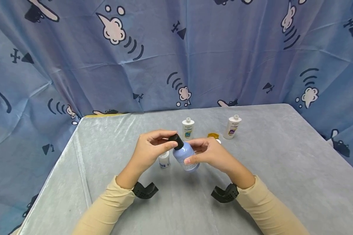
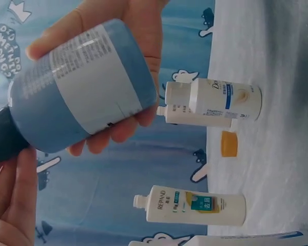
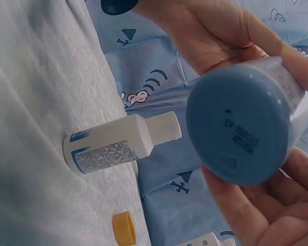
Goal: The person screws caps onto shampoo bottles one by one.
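A blue bottle (image 1: 184, 158) with a black cap (image 1: 176, 141) is held tilted above the table, its cap toward the upper left. My left hand (image 1: 153, 145) pinches the cap between thumb and fingers. Around the bottle's body curls my right hand (image 1: 210, 152), thumb on the near side. The cap sits at the bottle's neck; whether it is loose I cannot tell. In the left wrist view the bottle's pale back label (image 2: 95, 77) faces the camera. Printed marks show on its blue base (image 3: 238, 128) in the right wrist view.
A white capped bottle (image 1: 164, 160) stands beside the blue one. Behind are two uncapped white bottles (image 1: 188, 129) (image 1: 231, 128). An orange cap (image 1: 213, 135) lies near a white Dove bottle (image 2: 228, 100), mostly hidden by my right hand in the head view. A patterned curtain (image 1: 164, 58) hangs behind the table.
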Demonstrator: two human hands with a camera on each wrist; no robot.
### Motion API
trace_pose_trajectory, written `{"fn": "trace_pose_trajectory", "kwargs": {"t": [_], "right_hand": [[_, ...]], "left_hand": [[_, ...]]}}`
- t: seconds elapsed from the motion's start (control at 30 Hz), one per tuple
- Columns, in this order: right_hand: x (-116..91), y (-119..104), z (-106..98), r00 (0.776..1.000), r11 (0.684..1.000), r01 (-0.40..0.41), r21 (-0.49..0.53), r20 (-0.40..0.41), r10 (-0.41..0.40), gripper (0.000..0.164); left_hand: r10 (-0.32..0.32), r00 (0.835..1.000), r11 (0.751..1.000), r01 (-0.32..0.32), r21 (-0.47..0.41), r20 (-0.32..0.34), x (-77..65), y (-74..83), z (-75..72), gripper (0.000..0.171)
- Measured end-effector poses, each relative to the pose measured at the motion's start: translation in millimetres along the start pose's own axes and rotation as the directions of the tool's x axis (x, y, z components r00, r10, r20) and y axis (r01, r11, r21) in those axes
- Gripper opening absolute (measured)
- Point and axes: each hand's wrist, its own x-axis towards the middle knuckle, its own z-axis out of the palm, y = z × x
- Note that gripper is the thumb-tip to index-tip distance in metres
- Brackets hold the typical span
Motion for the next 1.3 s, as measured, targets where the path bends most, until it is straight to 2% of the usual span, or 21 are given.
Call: {"fn": "trace_pose_trajectory", "kwargs": {"t": [0.2,0.37,0.63,0.97,1.1,1.3], "right_hand": [[0,-3,2,1.0,1.0,-0.013,0.005,-0.022,0.013,0.057],[9,-8,5,0.999,1.0,-0.005,0.001,-0.048,0.005,0.058],[34,-11,12,0.993,0.999,-0.021,0.035,-0.12,0.025,0.057],[65,-16,24,0.978,0.999,-0.017,0.048,-0.207,0.027,0.056],[81,-15,30,0.98,0.997,0.024,0.067,-0.197,-0.01,0.054],[106,-11,42,0.983,0.994,0.061,0.087,-0.178,-0.045,0.053]], "left_hand": [[-0.046,0.999,0.999,0.046,0.003,-0.021,0.6,2.0,-1.5,0.037],[-0.062,0.996,0.998,0.062,0.0,-0.063,4.5,5.6,-5.9,0.039],[-0.056,0.99,0.998,0.055,-0.012,-0.132,22.3,5.8,-15.7,0.037],[-0.021,0.988,0.997,0.032,0.068,-0.151,43.8,5.0,-38.8,0.036],[-0.005,0.986,0.994,0.022,0.104,-0.165,49.1,2.9,-50.9,0.037],[-0.018,0.982,0.985,0.05,0.167,-0.188,55.5,-4.0,-72.6,0.041]]}}
